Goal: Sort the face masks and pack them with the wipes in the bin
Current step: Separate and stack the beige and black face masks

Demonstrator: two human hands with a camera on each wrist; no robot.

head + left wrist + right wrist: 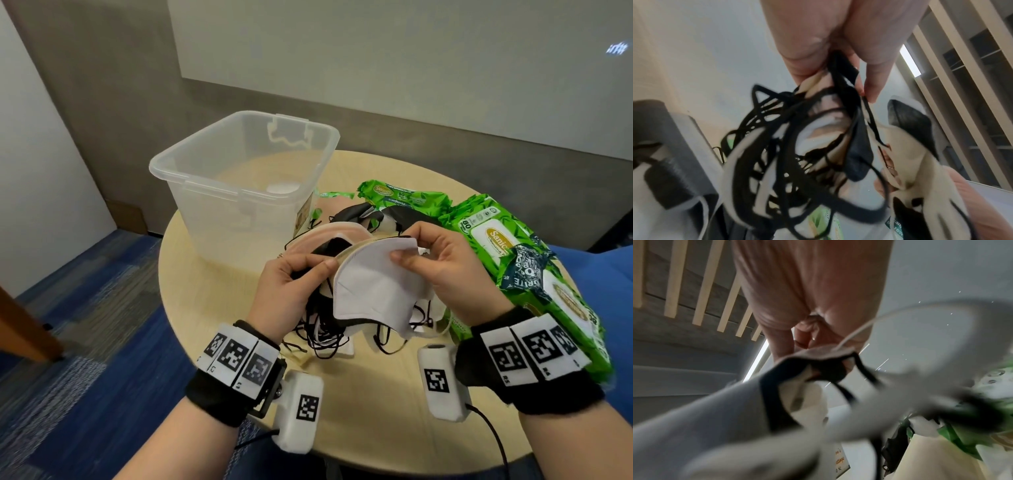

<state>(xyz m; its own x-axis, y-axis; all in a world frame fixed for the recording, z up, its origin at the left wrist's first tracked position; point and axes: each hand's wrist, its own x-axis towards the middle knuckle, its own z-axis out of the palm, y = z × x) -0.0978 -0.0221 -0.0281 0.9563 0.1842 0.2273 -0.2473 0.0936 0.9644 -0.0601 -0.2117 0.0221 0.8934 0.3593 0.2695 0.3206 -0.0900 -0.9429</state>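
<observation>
— What do you see past your right hand point(807, 293)?

— Your fingers point(783, 344) pinch the top edge of a white face mask point(701, 418), which spreads blurred toward the lower left corner of the picture. A black mask point(830, 371) is bunched just under your fingertips, touching the white one.

— And the loops?

— A thin white ear loop point(857, 332) runs up beside your palm; black ear loops point(867, 374) trail down to the right.

— Anything on the tabletop point(937, 460)?

— Green wipes packs point(966, 441) lie toward its right edge, out of focus. A clear bin point(857, 451), with a label on its wall, stands behind the masks.
</observation>
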